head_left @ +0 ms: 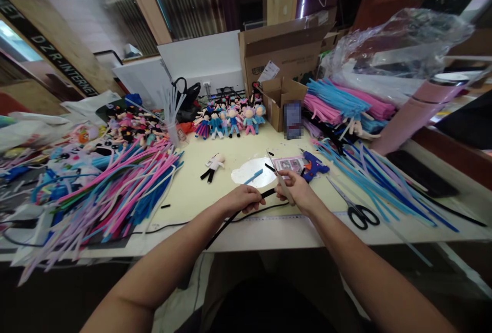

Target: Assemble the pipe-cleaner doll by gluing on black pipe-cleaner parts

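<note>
My left hand [244, 198] is closed around a black pipe cleaner [221, 235], its tail hanging down toward the table's front edge and its upper end pointing at my other hand. My right hand [294, 189] grips a slim, pale, pointed tool [284, 188] that looks like tweezers; its tip points away from me. Short black pieces [270, 167] lie by that tip. Beyond my hands is a white oval sheet [240, 173] bearing a blue strip [253, 176]. To its left lies a small doll [217, 161] with a white top and black legs.
A blue glue gun [315, 165] and black-handled scissors [359, 212] lie right of my hands. Pipe cleaners heap up at left [126, 184] and right [376, 179]. Finished dolls [232, 120] stand before a cardboard box [274, 102]. A pink bottle [421, 110] leans at right.
</note>
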Demonstrator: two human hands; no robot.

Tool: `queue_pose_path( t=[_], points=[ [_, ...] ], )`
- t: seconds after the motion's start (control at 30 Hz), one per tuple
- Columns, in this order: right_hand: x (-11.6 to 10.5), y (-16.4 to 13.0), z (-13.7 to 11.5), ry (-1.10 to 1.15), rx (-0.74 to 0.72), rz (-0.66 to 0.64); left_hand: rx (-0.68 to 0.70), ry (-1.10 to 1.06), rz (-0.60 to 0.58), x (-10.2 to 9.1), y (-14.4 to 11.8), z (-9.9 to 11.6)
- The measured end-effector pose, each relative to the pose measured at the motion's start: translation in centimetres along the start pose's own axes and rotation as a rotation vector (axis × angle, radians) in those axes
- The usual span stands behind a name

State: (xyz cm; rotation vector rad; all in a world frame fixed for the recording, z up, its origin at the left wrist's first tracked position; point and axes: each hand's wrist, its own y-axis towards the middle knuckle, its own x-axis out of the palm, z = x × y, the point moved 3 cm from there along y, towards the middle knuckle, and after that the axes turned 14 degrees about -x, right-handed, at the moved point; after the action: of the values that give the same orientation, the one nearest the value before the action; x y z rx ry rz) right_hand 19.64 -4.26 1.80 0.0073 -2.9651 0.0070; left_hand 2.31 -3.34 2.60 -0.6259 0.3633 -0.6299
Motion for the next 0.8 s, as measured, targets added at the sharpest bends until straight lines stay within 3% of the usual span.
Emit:
queue_pose_path(
  t=[0.2,0.43,0.8],
  points=[
    [-1.0,-0.7,0.2,0.026,0.054,-0.077,0.018,-0.096,0.098,-1.2,0.7,0.3],
    [-2.0,-3.6,-0.1,0.063,0.114,-0.272,0.041,-0.247,0.238,-3.1,2.1,1.8],
    [-1.7,-4.4,0.6,-0.097,0.164,-0.341,0.071,-0.144,0.237,-2.0,3.1,3.2]
  ],
)
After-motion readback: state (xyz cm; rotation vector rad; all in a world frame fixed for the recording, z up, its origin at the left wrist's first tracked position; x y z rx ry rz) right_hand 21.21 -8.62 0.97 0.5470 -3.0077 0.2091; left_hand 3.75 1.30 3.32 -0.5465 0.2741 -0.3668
